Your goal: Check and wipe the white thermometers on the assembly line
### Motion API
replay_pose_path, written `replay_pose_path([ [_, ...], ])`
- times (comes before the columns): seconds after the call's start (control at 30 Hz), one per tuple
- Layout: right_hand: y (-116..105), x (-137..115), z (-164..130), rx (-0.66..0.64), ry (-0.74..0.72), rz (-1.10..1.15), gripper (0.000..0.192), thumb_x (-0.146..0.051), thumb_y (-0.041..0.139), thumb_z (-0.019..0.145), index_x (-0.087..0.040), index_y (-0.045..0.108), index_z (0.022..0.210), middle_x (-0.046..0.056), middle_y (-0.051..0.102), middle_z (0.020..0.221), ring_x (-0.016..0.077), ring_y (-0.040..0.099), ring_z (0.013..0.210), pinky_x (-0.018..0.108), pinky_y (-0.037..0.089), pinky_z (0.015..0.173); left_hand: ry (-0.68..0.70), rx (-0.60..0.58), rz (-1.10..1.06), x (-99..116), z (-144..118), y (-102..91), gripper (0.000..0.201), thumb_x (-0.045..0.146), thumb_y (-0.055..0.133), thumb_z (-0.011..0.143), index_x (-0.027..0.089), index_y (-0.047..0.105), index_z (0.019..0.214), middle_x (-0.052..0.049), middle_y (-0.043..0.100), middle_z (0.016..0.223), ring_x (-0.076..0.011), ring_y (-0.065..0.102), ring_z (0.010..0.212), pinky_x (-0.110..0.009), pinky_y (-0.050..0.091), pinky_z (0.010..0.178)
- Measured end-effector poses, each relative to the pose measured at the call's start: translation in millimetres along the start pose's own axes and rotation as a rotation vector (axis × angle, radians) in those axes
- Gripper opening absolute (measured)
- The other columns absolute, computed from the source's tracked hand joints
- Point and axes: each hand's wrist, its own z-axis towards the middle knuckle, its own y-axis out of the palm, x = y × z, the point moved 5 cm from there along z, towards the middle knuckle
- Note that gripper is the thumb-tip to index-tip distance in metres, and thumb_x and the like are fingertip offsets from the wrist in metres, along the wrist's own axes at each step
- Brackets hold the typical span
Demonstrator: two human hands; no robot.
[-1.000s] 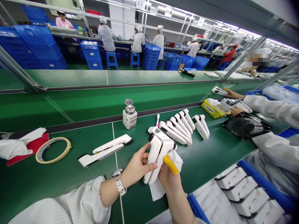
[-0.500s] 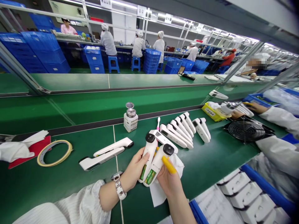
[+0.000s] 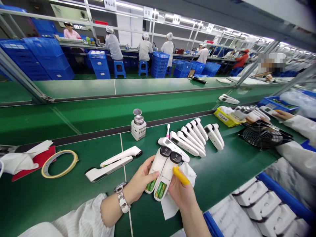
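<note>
My left hand (image 3: 140,181) is closed round a white infrared thermometer (image 3: 158,168), thumb across its back. A second infrared thermometer (image 3: 168,172) is gripped in my right hand (image 3: 184,191), which wears a yellow finger cot (image 3: 181,175). The two lie side by side, touching, dark sensor ends away from me. Green batteries show in their uncovered handles. Beneath my right hand is a white cloth or paper (image 3: 170,207). Just beyond, another thermometer (image 3: 176,149) lies near a pink-and-white toothbrush (image 3: 168,131). Several more thermometers (image 3: 190,140) stand in a slanted row behind.
Two thermometers (image 3: 108,169) lie to the left, beyond a tape roll (image 3: 44,164). A pump bottle (image 3: 138,128) stands at the back. Rightward are a yellow bin (image 3: 225,118), a black fan (image 3: 263,135), a co-worker's sleeve (image 3: 300,126) and a blue crate (image 3: 283,194) of white parts.
Both held thermometers have turned so their backs face me more fully, and their sensor ends have come together. The co-worker's far hand has shifted right with a thermometer.
</note>
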Motion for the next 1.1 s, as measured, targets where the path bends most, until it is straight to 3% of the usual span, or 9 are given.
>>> replay_pose_path([
  [0.2, 6.0, -2.6, -2.3, -0.086, -0.055, -0.044, 0.024, -0.028, 0.057, 0.083, -0.025, 0.063, 0.106, 0.003, 0.068, 0.104, 0.0227, 0.059, 0.102, 0.041, 0.040, 0.096, -0.010, -0.046, -0.007, -0.4, -1.5, 2.4, 0.061, 0.021, 0.062, 0.079, 0.029, 0.034, 0.133, -0.006, 0.042, 0.138, -0.0266, 0.043, 0.122, -0.039, 0.037, 0.100],
  [0.47, 12.0, -0.7, -0.4, -0.116, -0.092, -0.201, 0.029, -0.038, 0.060, 0.079, -0.025, 0.062, 0.105, 0.004, 0.068, 0.101, 0.0257, 0.059, 0.100, 0.043, 0.045, 0.089, 0.026, -0.070, 0.086, -3.4, -1.0, 4.5, 0.087, 0.016, 0.069, 0.072, 0.032, 0.016, 0.139, -0.006, 0.043, 0.137, -0.0253, 0.046, 0.120, -0.036, 0.040, 0.098],
  [0.57, 13.6, -5.1, -3.9, -0.085, -0.139, -0.465, 0.035, -0.042, 0.057, 0.081, -0.025, 0.057, 0.111, 0.005, 0.065, 0.109, 0.0266, 0.059, 0.102, 0.043, 0.046, 0.088, -0.006, -0.058, 0.101, -6.7, -1.1, 5.1, 0.096, 0.015, 0.070, 0.070, 0.032, 0.007, 0.141, -0.007, 0.045, 0.136, -0.0253, 0.048, 0.118, -0.036, 0.042, 0.096],
  [0.73, -7.3, -37.1, -25.7, 0.017, -0.403, -1.306, 0.040, -0.038, 0.049, 0.087, -0.026, 0.046, 0.125, 0.007, 0.056, 0.122, 0.0263, 0.051, 0.112, 0.045, 0.039, 0.096, -0.033, 0.049, 0.138, -7.4, -2.7, -2.5, 0.098, 0.022, 0.072, 0.069, 0.028, 0.007, 0.142, -0.010, 0.040, 0.140, -0.0286, 0.046, 0.120, -0.038, 0.044, 0.093],
  [0.83, -31.8, -57.2, -39.3, 0.208, -0.588, -1.717, 0.045, -0.038, 0.052, 0.084, -0.019, 0.048, 0.124, 0.013, 0.054, 0.121, 0.0314, 0.046, 0.112, 0.051, 0.038, 0.094, -0.095, 0.099, 0.162, -5.5, -4.1, -5.6, 0.099, 0.026, 0.073, 0.068, 0.029, 0.006, 0.141, -0.009, 0.039, 0.140, -0.0281, 0.049, 0.117, -0.037, 0.047, 0.090],
  [0.9, -47.3, -64.8, -43.3, 0.397, -0.610, -1.916, 0.050, -0.043, 0.055, 0.080, -0.013, 0.053, 0.120, 0.018, 0.054, 0.115, 0.0363, 0.046, 0.106, 0.057, 0.039, 0.087, -0.132, 0.136, 0.160, -2.5, -4.8, -5.4, 0.101, 0.028, 0.073, 0.067, 0.029, 0.004, 0.141, -0.010, 0.038, 0.140, -0.0283, 0.050, 0.116, -0.038, 0.048, 0.089],
  [1.0, -59.2, -66.7, -41.4, 0.549, -0.520, -2.062, 0.043, -0.042, 0.057, 0.078, -0.013, 0.062, 0.109, 0.018, 0.058, 0.103, 0.0379, 0.048, 0.096, 0.059, 0.040, 0.079, -0.158, 0.188, 0.169, 2.3, -5.8, -2.3, 0.103, 0.031, 0.074, 0.065, 0.028, 0.005, 0.141, -0.011, 0.039, 0.139, -0.0290, 0.052, 0.113, -0.038, 0.049, 0.087],
  [1.1, -52.9, -66.7, -34.1, 0.419, -0.499, -1.924, 0.021, -0.031, 0.052, 0.081, -0.019, 0.065, 0.092, 0.013, 0.060, 0.098, 0.0320, 0.052, 0.092, 0.053, 0.043, 0.080, -0.153, 0.249, 0.229, 4.7, -9.6, -2.5, 0.106, 0.036, 0.075, 0.062, 0.027, 0.005, 0.142, -0.011, 0.039, 0.139, -0.0298, 0.051, 0.114, -0.038, 0.049, 0.087],
])
